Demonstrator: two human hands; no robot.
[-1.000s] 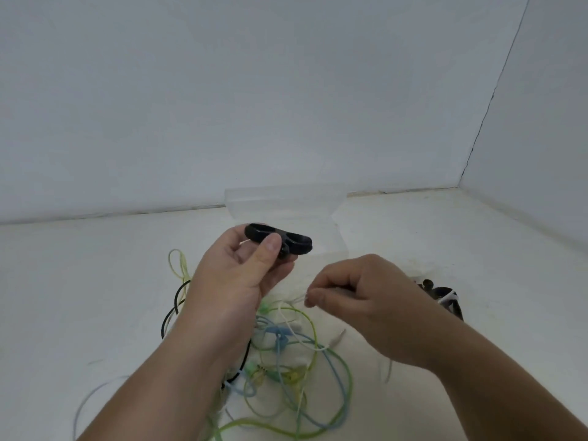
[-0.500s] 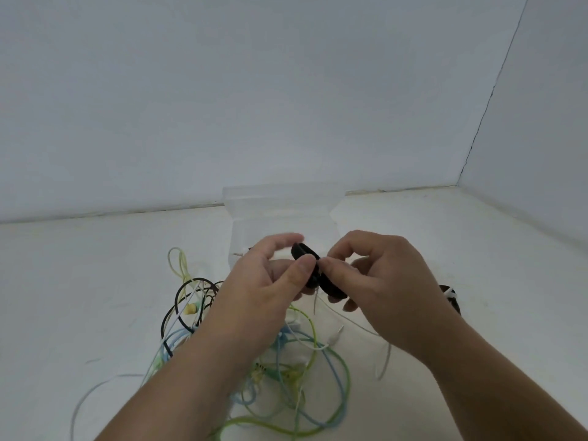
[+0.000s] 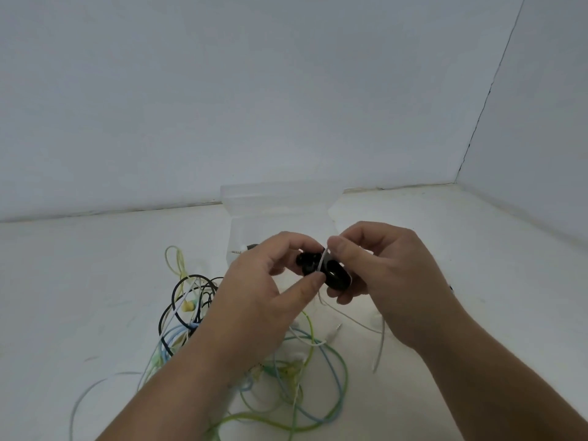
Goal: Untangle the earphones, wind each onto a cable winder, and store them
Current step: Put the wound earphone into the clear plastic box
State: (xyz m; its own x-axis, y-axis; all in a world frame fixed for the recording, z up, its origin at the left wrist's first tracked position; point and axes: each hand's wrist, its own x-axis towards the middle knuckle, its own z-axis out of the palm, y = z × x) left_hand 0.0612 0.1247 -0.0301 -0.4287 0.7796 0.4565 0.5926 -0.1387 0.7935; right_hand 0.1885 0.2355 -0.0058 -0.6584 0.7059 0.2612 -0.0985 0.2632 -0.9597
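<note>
A black cable winder [image 3: 331,272] is held in the air between both hands, above the white table. My left hand [image 3: 270,281] grips its left end, thumb pressing from the front. My right hand [image 3: 378,268] holds the winder's right end and pinches a thin white earphone cable [image 3: 322,261] that crosses the winder's middle. That white cable trails down to the table [image 3: 380,345]. Below the hands lies a tangle of green, blue, yellow and black earphone cables [image 3: 305,377].
A clear plastic storage box [image 3: 280,202] with its lid up stands behind the hands against the white wall. A black cable loop [image 3: 187,297] lies left of the tangle. White walls meet in a corner at the right.
Both hands rose slightly with the winder. The white cable, earlier hanging below, now lies across the winder's middle under my right thumb.
</note>
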